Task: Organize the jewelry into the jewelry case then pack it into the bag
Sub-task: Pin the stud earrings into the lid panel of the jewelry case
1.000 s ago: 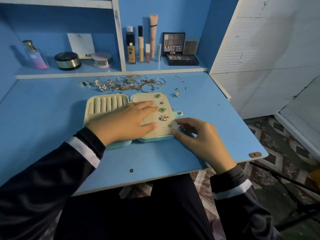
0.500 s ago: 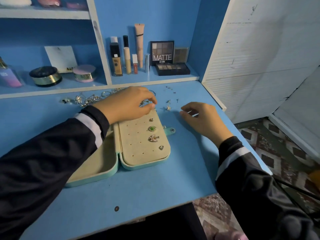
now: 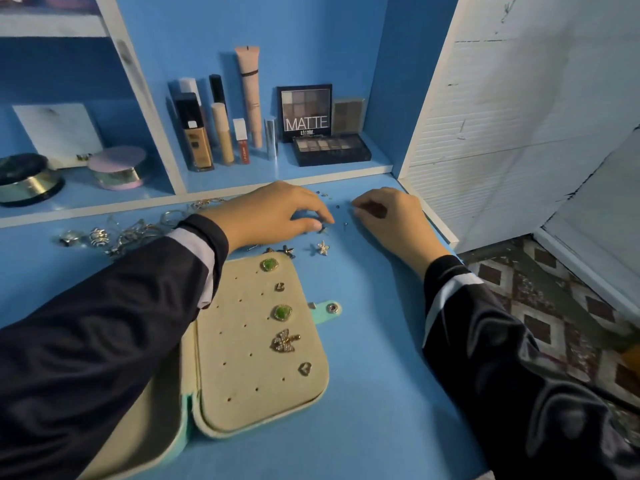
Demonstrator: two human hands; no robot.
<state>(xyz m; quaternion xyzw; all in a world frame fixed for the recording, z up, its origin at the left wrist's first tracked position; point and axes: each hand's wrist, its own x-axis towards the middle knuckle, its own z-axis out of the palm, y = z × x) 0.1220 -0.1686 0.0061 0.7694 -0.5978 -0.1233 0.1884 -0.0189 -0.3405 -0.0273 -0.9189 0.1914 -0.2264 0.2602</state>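
Observation:
The jewelry case (image 3: 242, 403) lies open on the blue desk, teal outside and cream inside. Its right panel holds two green studs (image 3: 283, 312), a butterfly earring (image 3: 284, 341) and a heart stud (image 3: 304, 368). My left arm hides most of its left half. Beyond the case, my left hand (image 3: 273, 209) pinches a small earring (image 3: 323, 230) against the desk. My right hand (image 3: 388, 216) rests beside it with curled fingers, its fingertips pinched on a tiny piece. A star earring (image 3: 323, 247) and another small one (image 3: 288, 251) lie loose near the case's far edge.
A tangle of rings and chains (image 3: 121, 233) lies at the desk's back left. The shelf behind holds makeup bottles (image 3: 197, 133), an eyeshadow palette (image 3: 304, 112) and round compacts (image 3: 117, 166). The desk edge drops to a patterned floor (image 3: 554, 306) on the right.
Both hands left the case and reached to the loose earrings at the back of the desk. My view moved closer and to the right.

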